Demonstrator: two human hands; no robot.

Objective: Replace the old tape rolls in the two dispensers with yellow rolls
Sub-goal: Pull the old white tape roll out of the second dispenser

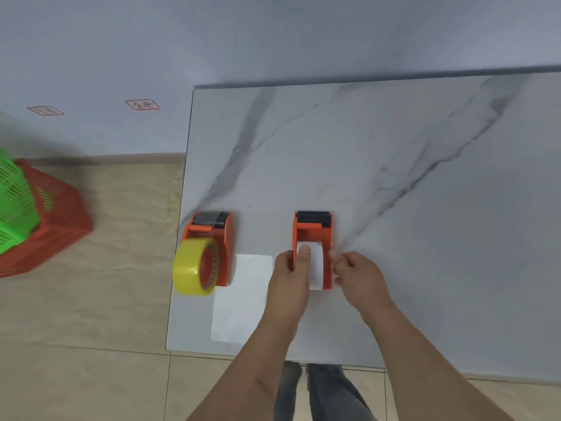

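On marble bench (394, 177) we brace right dispenser (312, 235) w/ left hand (293, 268) clamped on it, thumb on white roll (317, 265), so right hand (358, 271) pinching its side can free it; left dispenser (212, 238) already has yellow roll (189, 268).

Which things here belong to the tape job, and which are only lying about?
For the job:
- left dispenser with yellow roll
- right dispenser with white roll
- left hand, right hand

Lying about:
- white sheet on the table
- red basket, green basket on the floor

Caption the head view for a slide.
Both hands, left and right, grip the white-roll dispenser; the other dispenser holds a yellow roll.
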